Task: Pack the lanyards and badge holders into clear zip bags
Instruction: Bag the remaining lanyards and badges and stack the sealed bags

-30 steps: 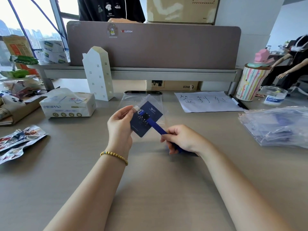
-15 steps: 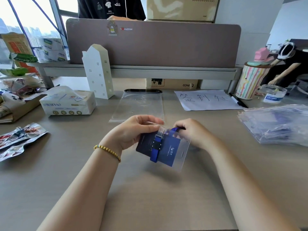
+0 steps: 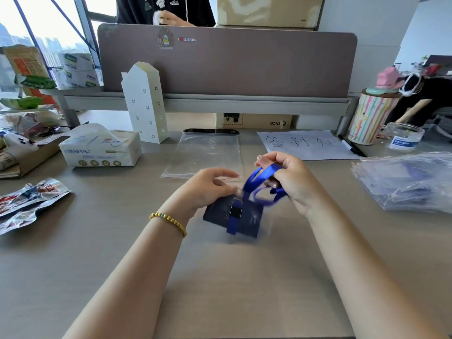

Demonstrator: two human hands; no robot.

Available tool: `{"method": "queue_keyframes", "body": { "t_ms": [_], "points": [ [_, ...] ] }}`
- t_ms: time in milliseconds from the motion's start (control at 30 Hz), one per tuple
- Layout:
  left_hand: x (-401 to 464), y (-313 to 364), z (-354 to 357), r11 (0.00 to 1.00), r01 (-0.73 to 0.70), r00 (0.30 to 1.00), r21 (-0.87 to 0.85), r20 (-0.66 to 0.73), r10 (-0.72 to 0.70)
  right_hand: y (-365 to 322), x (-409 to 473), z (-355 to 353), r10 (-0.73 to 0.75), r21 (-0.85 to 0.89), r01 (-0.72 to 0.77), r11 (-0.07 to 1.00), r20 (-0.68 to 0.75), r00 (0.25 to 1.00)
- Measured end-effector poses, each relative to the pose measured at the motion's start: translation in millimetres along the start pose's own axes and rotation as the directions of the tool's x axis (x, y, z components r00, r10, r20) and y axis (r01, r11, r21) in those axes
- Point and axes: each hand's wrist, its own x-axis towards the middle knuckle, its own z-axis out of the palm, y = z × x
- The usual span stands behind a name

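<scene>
A dark blue badge holder hangs just above the desk in the middle, its top edge pinched by my left hand. A bright blue lanyard is clipped to it. My right hand grips the lanyard's folded loops a little above and to the right of the badge. The lanyard is blurred with motion. An empty clear zip bag lies flat on the desk just behind both hands.
A pile of filled clear bags sits at the right. A tissue pack, a white house-shaped box and snack wrappers lie to the left. A handwritten sheet, a marker and a striped cup stand behind.
Both hands drew the badge holder back toward me, off the zip bag. My right hand has since risen and gathered the lanyard into loops.
</scene>
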Motion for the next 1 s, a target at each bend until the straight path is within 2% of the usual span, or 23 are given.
{"method": "queue_keyframes", "body": {
  "t_ms": [100, 167, 267, 367, 500, 567, 700, 833, 900, 1000],
  "points": [
    [8, -8, -8, 0.994, -0.020, 0.943, -0.109, -0.333, -0.017, -2, -1, -4, -0.091, 0.049, 0.090, 0.995, 0.018, 0.996],
    [13, -13, -11, 0.993, -0.049, 0.876, -0.112, -0.482, -0.011, -1, -3, -5, -0.138, -0.003, 0.139, 0.990, 0.095, 0.986],
    [20, -17, -13, 0.994, -0.097, 0.759, -0.050, -0.650, 0.041, 0, -5, -2, -0.127, -0.060, 0.146, 0.988, 0.241, 0.962],
    [19, -19, -15, 0.987, -0.149, 0.659, -0.054, -0.750, 0.059, -1, -9, 1, -0.076, -0.027, 0.091, 0.995, 0.358, 0.931],
    [20, -24, -19, 0.911, -0.266, 0.624, -0.314, -0.777, -0.085, 3, -11, 8, 0.024, -0.138, 0.049, 0.989, 0.483, 0.875],
    [23, -27, -21, 0.830, -0.311, 0.630, -0.464, -0.754, -0.185, 7, -10, 10, 0.068, -0.203, 0.037, 0.978, 0.487, 0.871],
    [22, -28, -25, 0.594, -0.355, 0.699, -0.722, -0.626, -0.345, 14, -6, 14, 0.175, -0.350, -0.007, 0.937, 0.449, 0.876],
    [18, -24, -24, 0.463, -0.314, 0.794, -0.829, -0.497, -0.351, 23, 0, 16, 0.226, -0.467, -0.026, 0.884, 0.378, 0.898],
    [18, -21, -22, 0.454, -0.265, 0.864, -0.851, -0.419, -0.280, 28, 3, 15, 0.247, -0.530, -0.043, 0.847, 0.321, 0.914],
    [13, -17, -20, 0.594, -0.177, 0.961, -0.785, -0.267, -0.067, 33, 6, 13, 0.245, -0.527, -0.079, 0.846, 0.253, 0.936]
  ]
}}
